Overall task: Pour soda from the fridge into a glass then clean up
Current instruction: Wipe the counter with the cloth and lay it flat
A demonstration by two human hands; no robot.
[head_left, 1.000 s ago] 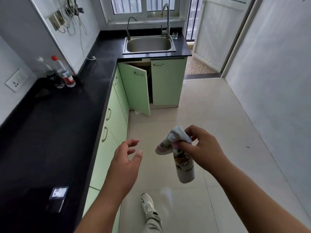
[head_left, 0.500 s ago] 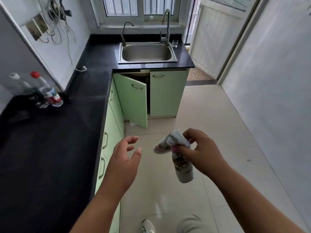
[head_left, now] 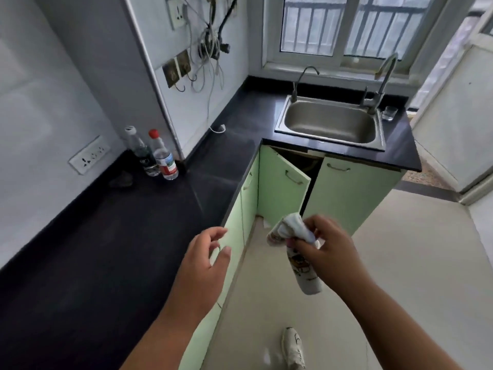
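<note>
Now | R hand (head_left: 330, 252) pinches cloth (head_left: 305, 271) | L hand (head_left: 205, 260) fingers loose, mid-air

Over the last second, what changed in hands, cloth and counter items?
The person stepped closer to the sink, view turning left. Nothing taken or released: right hand still grips the cloth, left hand stays open and empty. Bottles and ajar cabinet door unmoved.
</note>
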